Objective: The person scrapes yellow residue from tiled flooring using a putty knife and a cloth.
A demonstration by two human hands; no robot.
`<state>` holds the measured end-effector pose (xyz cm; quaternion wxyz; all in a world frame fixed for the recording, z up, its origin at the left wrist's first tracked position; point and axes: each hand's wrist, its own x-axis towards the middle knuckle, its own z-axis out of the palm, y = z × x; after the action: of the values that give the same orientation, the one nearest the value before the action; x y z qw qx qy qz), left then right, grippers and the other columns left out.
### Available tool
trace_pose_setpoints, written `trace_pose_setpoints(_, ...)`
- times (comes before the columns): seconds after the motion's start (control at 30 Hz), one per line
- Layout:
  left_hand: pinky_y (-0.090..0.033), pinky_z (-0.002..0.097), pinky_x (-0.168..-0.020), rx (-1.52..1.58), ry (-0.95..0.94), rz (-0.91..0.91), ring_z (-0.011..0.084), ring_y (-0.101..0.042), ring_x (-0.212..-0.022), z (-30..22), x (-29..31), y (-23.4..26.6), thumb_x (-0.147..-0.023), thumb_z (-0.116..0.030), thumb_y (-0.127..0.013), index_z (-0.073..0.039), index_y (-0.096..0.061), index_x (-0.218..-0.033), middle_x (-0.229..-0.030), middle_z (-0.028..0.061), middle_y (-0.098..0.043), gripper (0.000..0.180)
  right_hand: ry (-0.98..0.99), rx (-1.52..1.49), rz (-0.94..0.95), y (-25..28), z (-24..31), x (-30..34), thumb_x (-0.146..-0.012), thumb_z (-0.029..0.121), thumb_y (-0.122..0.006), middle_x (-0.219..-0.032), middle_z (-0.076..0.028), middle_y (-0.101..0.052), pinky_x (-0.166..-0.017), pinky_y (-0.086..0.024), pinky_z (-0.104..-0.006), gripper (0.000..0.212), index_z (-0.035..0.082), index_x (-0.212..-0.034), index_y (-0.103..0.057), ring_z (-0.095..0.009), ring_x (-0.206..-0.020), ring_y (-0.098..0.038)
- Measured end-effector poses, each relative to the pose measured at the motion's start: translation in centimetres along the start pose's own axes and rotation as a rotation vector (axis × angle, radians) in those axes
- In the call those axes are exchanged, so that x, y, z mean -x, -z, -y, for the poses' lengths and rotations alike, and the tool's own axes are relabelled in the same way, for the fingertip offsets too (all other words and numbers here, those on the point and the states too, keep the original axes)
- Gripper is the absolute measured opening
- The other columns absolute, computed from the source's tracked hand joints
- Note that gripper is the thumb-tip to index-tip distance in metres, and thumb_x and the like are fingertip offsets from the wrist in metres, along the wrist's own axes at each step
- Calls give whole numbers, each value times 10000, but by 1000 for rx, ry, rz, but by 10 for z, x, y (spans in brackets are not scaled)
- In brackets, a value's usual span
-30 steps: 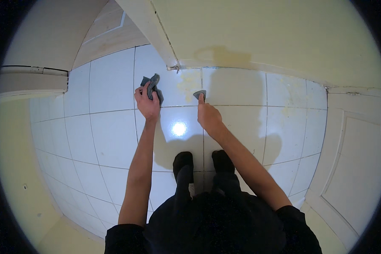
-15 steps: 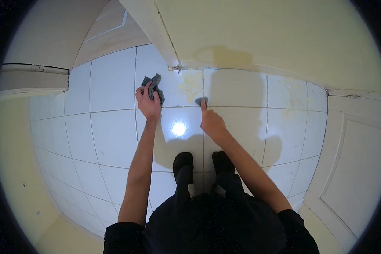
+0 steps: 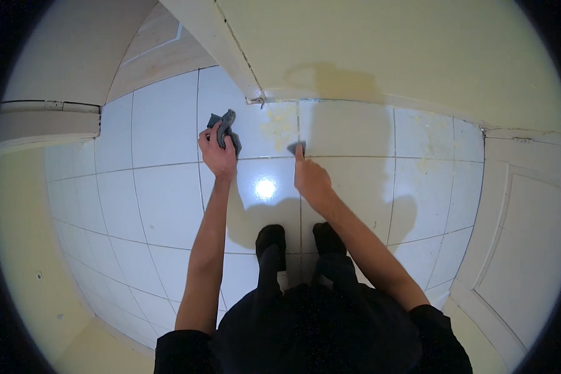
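Note:
My left hand (image 3: 217,156) is closed around a crumpled dark grey cloth (image 3: 229,124) at the tiled floor, left of a pale yellow stain (image 3: 280,126). Just right of and below that stain, my right hand (image 3: 313,182) grips a scraper, its index finger stretched along the grey wedge-shaped blade (image 3: 292,148). The blade rests at a grout line, by the stain's lower right edge. The scraper's handle is hidden inside my fist.
White floor tiles (image 3: 168,199) spread around my dark-shod feet (image 3: 270,240). Ahead stands a yellow wall (image 3: 405,50), its corner post (image 3: 230,50) reaching the floor near the cloth. More yellowish marks (image 3: 433,146) lie at the right, beside a white door (image 3: 523,230).
Both hands stay almost in place, still holding the cloth and the scraper. The view has shifted very slightly.

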<state>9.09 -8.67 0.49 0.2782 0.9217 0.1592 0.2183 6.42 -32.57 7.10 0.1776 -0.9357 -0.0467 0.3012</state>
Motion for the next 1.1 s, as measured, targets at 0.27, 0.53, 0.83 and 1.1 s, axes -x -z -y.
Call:
trace_pose_setpoints(0.27,-495,457,-894,34,11,7,332,-548,-1061,-3,-2,1,-804,-111,-644,-148,-665,-1229,-1126,124,-543,427,83,122,-62,10,-3,-20,-926,93,-499,-920,-224,-726,-693,-605,-439,611,-77,-1488,-328,-345,-789,-736)
trace_pose_setpoints(0.53,-498,455,-896,28,9,11,325,-547,-1072,-1,-1,-2,-801,-101,-634,-147,-672,-1222,-1111,121,-542,425,62,198,-96,10,-4,-24,-929,109,-523,-889,-169,-736,-664,-607,-452,574,-13,-1477,-405,-314,-760,-743)
trace_pose_setpoints(0.83,-496,450,-893,33,3,2,325,-551,-1061,-4,0,1,-800,-102,-632,-139,-674,-1213,-1113,116,-548,417,102,246,-116,20,-6,-25,-941,127,-507,-890,-165,-725,-646,-597,-427,529,-15,-1447,-445,-303,-756,-738)
trace_pose_setpoints(1.1,-492,452,-896,54,-5,-25,328,-549,-1059,-3,2,1,-799,-102,-633,-144,-676,-1208,-1119,115,-547,413,114,246,-95,28,-7,-27,-933,111,-511,-920,-167,-729,-657,-600,-418,518,-23,-1430,-461,-283,-768,-741)
